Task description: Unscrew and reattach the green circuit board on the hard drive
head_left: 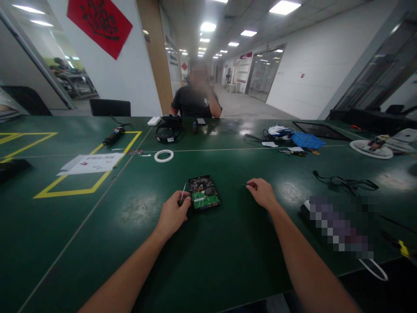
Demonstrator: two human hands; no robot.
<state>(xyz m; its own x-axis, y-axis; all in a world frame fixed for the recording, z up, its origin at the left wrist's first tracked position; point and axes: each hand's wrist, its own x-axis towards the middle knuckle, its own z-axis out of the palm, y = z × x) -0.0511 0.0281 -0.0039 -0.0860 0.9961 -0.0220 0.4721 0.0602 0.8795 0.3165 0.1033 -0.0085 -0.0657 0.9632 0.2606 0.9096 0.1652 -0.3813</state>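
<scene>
A hard disk drive [204, 192] lies on the green table with its green circuit board facing up. Just left of it, my left hand [174, 211] is closed around a small screwdriver [184, 191], its thin metal shaft pointing up and its handle mostly hidden by the fingers. My left fingertips are at the drive's left edge. To the right of the drive and apart from it, my right hand [260, 191] rests low at the table with thumb and forefinger pinched. A tiny thin piece pokes out from those fingertips, too small to name.
A white ring [163, 156] and a paper sheet [93, 164] lie left of the drive. A blue basket [308, 140], pliers [293, 152] and a black cable [345, 181] lie to the right. Across the table [228, 261] sits a person [197, 102], behind a black headset [168, 130].
</scene>
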